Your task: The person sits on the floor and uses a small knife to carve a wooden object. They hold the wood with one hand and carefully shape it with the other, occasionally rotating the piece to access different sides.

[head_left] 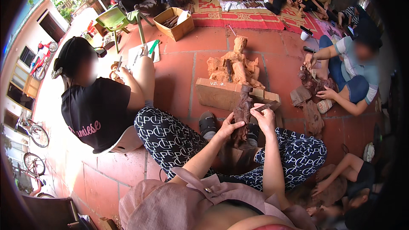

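Between knees, upright carving in curled left grip, right grip pinching dark strip

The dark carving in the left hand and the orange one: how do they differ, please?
The dark carving is deep brown; the orange carving lighter. The dark carving is slimmer, the orange carving broader. The left hand holds the dark carving; no hand touches the orange carving. Both are intricately carved.

L hand: gripping | R hand: pinching | forearms: ext. fwd
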Motion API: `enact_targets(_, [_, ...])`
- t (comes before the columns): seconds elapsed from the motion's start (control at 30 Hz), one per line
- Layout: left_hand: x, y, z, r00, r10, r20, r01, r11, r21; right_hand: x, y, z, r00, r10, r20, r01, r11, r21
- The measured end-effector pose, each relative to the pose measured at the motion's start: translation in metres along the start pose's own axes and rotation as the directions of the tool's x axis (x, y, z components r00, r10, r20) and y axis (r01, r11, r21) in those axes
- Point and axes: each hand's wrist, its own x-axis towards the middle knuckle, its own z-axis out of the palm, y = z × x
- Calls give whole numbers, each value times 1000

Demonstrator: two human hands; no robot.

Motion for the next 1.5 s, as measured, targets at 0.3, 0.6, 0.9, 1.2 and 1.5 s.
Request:
enact_targets(0.3, [-2,-3,-1,1000,18,16,-17,997,-72,0,5,-2,997,24,72,-17,996,-90])
enact_targets(0.6, [7,32,-21,958,-247,-143,284,875,392,20,-4,-14,974,202,-99,-194,978,82])
enact_targets(0.9, [30,176,48,844,463,270,-535,688,491,43,-16,-27,993,61,103,-38,977,-212])
enact_targets(1.2, [66,181,87,682,216,698,-730,148,667,42,-23,-20,956,-179,235,257,894,-366])
enact_targets(1.5, [95,159,79,673,197,713,-739,141,659,40,-2,-13,970,-46,238,103,967,-234])
